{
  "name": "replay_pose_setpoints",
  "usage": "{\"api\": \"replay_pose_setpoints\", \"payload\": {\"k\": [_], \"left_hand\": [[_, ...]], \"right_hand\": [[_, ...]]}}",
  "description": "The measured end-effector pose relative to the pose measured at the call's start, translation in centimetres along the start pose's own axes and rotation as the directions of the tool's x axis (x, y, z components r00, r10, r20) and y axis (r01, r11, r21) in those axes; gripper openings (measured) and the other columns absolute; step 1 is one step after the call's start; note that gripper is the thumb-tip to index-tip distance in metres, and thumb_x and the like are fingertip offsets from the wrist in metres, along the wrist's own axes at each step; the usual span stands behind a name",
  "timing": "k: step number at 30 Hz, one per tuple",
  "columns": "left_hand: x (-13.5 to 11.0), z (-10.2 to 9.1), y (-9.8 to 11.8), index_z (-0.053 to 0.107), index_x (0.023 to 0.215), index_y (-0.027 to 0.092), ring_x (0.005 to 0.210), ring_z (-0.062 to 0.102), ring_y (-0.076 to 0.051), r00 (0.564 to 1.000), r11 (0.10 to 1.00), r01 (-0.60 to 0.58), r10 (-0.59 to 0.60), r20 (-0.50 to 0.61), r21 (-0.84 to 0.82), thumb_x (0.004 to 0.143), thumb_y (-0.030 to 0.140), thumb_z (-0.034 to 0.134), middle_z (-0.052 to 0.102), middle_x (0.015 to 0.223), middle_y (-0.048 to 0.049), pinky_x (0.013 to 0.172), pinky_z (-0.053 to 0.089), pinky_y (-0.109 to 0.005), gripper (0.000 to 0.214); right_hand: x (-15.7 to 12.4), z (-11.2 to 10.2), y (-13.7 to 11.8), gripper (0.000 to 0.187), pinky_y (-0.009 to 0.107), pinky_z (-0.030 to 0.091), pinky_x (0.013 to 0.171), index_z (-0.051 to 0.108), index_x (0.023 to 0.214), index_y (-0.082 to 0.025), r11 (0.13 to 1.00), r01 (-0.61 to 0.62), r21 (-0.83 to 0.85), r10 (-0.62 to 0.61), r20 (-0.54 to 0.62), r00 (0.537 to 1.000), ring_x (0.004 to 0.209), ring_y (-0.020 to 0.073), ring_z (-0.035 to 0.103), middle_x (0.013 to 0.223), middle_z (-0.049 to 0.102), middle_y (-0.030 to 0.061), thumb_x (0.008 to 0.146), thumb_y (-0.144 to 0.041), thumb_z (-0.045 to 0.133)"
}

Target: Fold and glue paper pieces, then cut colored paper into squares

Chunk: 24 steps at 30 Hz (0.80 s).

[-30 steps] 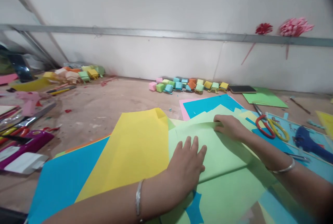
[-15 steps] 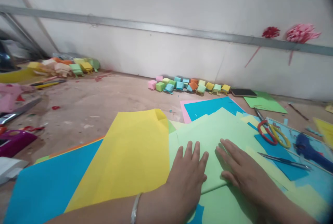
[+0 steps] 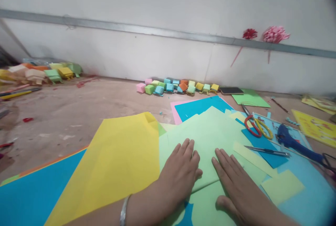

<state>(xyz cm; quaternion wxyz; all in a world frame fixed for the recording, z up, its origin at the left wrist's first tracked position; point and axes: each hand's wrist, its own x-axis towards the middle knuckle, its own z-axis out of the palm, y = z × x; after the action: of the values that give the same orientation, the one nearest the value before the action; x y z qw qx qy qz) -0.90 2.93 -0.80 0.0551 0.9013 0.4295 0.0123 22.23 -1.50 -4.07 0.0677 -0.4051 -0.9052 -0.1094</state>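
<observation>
A pale green sheet of paper [image 3: 210, 128] with a folded-over flap lies in front of me. My left hand [image 3: 180, 171] rests flat on it, fingers stretched out and thumb at the side. To its right my right hand [image 3: 236, 184] lies flat, its fingertips on the flap and its thumb spread away over the lower layer. Neither hand grips anything. A yellow sheet [image 3: 123, 152] is beside my left hand, with my left forearm across its lower part. A small blue paper piece [image 3: 187, 215] shows below my left wrist.
Red-and-yellow-handled scissors [image 3: 253, 126], a pen-like tool [image 3: 267, 150] and a blue glue gun [image 3: 296, 142] lie at right. Pale green scraps [image 3: 283, 185] are near my right hand. Small coloured paper boxes [image 3: 169, 87] line the wall beside a phone [image 3: 231, 91]. Blue paper [image 3: 39, 184] lies at left.
The view has turned to the right, so the scene sits further left. My right hand has straightened its fingers and spread its thumb. My left hand stays pressed on the green paper.
</observation>
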Motion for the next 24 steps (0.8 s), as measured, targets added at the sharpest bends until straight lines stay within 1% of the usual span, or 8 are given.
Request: {"api": "replay_pose_setpoints", "payload": {"k": [3,5,9,11,15,18,21,24], "left_hand": [[0.3,-0.3,0.2,0.056,0.133,0.009,0.144,0.027,-0.039,0.998,0.999,0.023,-0.020,0.051,-0.049,0.096,0.042,0.050,0.034,0.154,-0.0232,0.114,0.031,-0.057,0.050],[0.3,-0.5,0.3,0.046,0.143,0.011,0.145,0.022,-0.041,0.996,0.997,0.030,-0.024,0.085,-0.073,0.096,0.046,0.049,0.029,0.156,-0.0244,0.113,0.029,-0.060,0.059],[0.0,-0.8,0.4,0.036,0.149,0.035,0.146,0.017,-0.042,0.994,0.996,0.009,0.000,0.107,-0.090,0.097,0.040,0.048,0.023,0.160,-0.0179,0.110,0.029,-0.064,0.054],[0.1,-0.9,0.4,0.037,0.148,0.038,0.146,0.018,-0.042,0.992,0.998,0.015,-0.006,0.128,-0.067,0.096,0.035,0.051,0.023,0.160,-0.0157,0.110,0.028,-0.064,0.054],[0.1,-1.0,0.3,0.038,0.148,0.035,0.146,0.018,-0.042,0.990,0.997,0.005,0.005,0.142,-0.071,0.096,0.035,0.049,0.024,0.160,-0.0158,0.112,0.026,-0.064,0.053],[0.1,-1.0,0.3,0.039,0.148,0.036,0.146,0.016,-0.043,0.990,0.996,0.009,0.004,0.139,-0.091,0.095,0.034,0.051,0.022,0.160,-0.0146,0.112,0.026,-0.065,0.054],[0.0,-0.8,0.2,0.040,0.146,0.037,0.146,0.016,-0.043,0.990,0.995,0.022,-0.008,0.141,-0.099,0.094,0.032,0.052,0.021,0.161,-0.0132,0.111,0.026,-0.065,0.055],[0.1,-0.7,0.2,0.041,0.146,0.037,0.146,0.016,-0.042,0.989,0.995,0.026,-0.012,0.149,-0.092,0.094,0.034,0.052,0.020,0.161,-0.0122,0.112,0.025,-0.064,0.054]], "right_hand": [[0.0,0.2,0.0,0.087,0.056,0.040,0.107,0.006,0.157,-0.010,1.000,-0.017,0.020,0.017,0.002,1.000,0.146,0.0356,0.022,0.158,0.023,0.0236,0.094,-0.053,0.046],[-0.1,0.2,0.0,0.089,0.056,0.038,0.108,0.004,0.157,-0.011,0.999,-0.033,0.033,0.032,0.024,0.999,0.147,0.0353,0.020,0.159,0.021,0.0234,0.093,-0.053,0.049],[0.1,-0.4,-0.8,0.096,0.057,0.036,0.110,0.001,0.157,-0.013,0.996,-0.082,0.043,0.079,0.075,0.994,0.147,0.0359,0.018,0.158,0.020,0.0242,0.089,-0.054,0.056],[0.4,-0.7,-1.7,0.099,0.059,0.034,0.110,0.000,0.157,-0.012,0.997,-0.037,0.060,0.035,0.045,0.998,0.147,0.0376,0.015,0.158,0.019,0.0254,0.089,-0.058,0.055],[0.5,-1.2,-3.1,0.108,0.054,0.033,0.113,-0.007,0.155,-0.003,0.989,0.072,0.130,-0.069,-0.025,0.997,0.148,0.0366,0.010,0.157,0.015,0.0275,0.087,-0.067,0.049],[-0.4,-1.3,-2.9,0.105,0.048,0.033,0.115,-0.008,0.155,-0.005,0.991,-0.023,0.131,0.019,0.031,0.999,0.149,0.0319,0.013,0.159,0.015,0.0232,0.089,-0.062,0.052],[-2.2,-1.2,-1.5,0.097,0.047,0.033,0.114,-0.005,0.156,-0.009,0.989,-0.132,0.072,0.127,0.073,0.989,0.147,0.0302,0.023,0.159,0.020,0.0196,0.091,-0.055,0.051],[-4.2,-0.9,0.4,0.091,0.050,0.032,0.112,-0.001,0.156,-0.009,0.974,-0.220,-0.060,0.221,0.022,0.975,0.144,0.0299,0.030,0.157,0.030,0.0198,0.094,-0.057,0.044]]}}
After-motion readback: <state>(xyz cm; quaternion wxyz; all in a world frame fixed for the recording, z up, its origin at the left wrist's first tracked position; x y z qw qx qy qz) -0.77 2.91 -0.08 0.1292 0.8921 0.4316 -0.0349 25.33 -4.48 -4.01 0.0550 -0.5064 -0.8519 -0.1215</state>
